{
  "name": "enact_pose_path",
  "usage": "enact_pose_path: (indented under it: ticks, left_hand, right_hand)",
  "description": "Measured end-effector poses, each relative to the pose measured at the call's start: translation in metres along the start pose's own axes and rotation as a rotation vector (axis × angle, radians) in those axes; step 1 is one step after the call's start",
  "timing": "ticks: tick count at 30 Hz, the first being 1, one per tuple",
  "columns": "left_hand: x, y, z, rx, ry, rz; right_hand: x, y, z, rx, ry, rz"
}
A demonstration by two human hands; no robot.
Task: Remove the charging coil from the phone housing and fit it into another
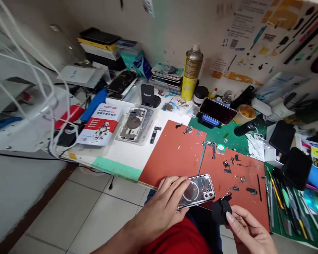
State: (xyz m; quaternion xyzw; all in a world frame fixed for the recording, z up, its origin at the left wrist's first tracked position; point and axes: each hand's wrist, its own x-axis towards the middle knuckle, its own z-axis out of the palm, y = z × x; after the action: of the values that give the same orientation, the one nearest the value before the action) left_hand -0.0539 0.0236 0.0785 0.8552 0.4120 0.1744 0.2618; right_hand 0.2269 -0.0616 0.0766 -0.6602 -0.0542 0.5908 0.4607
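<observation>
My left hand (169, 197) is closed around a phone housing (196, 192), whose inside shows a white ring and camera openings at one end. The housing is tilted at the front edge of the orange work mat (169, 151). My right hand (250, 225) pinches a thin black rounded part with a small flex cable (221, 211), just right of the housing and apart from it. Several small phone parts lie on the mat beyond, among them a dark module (251, 191) and a thin black strip (259, 187).
A second phone housing (132, 123) sits in a clear tray on the left, beside a red and white package (102, 123). At the back stand a yellow spray can (192, 72) and a propped phone (217, 110). Tweezers and tools (294, 211) lie at right.
</observation>
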Motion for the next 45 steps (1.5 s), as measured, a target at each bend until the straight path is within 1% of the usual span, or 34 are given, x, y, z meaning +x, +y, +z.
enact_pose_path:
  ticks: [2,6,8,10,11,13,14,16,18,22,25,28,32,39,45]
  left_hand:
    - [0.011,-0.003,0.005,-0.019,-0.047,0.080]
    - [0.023,-0.014,0.014,0.009,-0.062,0.182]
    - [0.023,-0.016,0.014,0.038,-0.064,0.219]
    - [0.020,-0.013,0.010,0.041,-0.046,0.216]
    - [0.019,-0.010,0.008,0.022,-0.013,0.190]
    - [0.016,0.000,0.005,-0.049,0.096,0.094]
    - [0.016,0.005,0.004,-0.095,0.147,0.038]
    - [0.017,0.013,0.002,-0.186,0.197,-0.072]
    - [0.020,0.017,0.002,-0.268,0.169,-0.181]
    - [0.029,0.015,0.001,-0.423,0.028,-0.397]
    - [0.033,0.010,0.000,-0.479,-0.027,-0.487]
    - [0.036,0.007,0.001,-0.517,-0.036,-0.502]
    - [0.039,0.006,0.001,-0.526,-0.017,-0.504]
    - [0.046,0.007,0.001,-0.464,0.002,-0.425]
    - [0.047,0.004,0.002,-0.431,0.002,-0.392]
  right_hand:
    - [-0.006,0.005,0.004,0.008,-0.012,-0.002]
    - [-0.010,0.015,0.018,0.079,-0.028,0.045]
    - [-0.010,0.017,0.028,0.128,0.003,0.082]
    - [-0.010,0.015,0.041,0.182,0.073,0.107]
    - [-0.010,0.014,0.047,0.205,0.110,0.115]
    - [-0.011,0.011,0.060,0.233,0.159,0.131]
    - [-0.011,0.010,0.065,0.239,0.165,0.135]
    - [-0.010,0.009,0.074,0.238,0.156,0.142]
    - [-0.010,0.010,0.080,0.230,0.149,0.151]
    - [-0.009,0.011,0.088,0.202,0.160,0.167]
    - [-0.008,0.009,0.093,0.198,0.178,0.170]
    - [-0.007,0.009,0.096,0.193,0.184,0.164]
    - [-0.006,0.011,0.099,0.181,0.197,0.153]
    - [-0.006,0.012,0.100,0.143,0.192,0.140]
    - [-0.007,0.011,0.100,0.127,0.184,0.153]
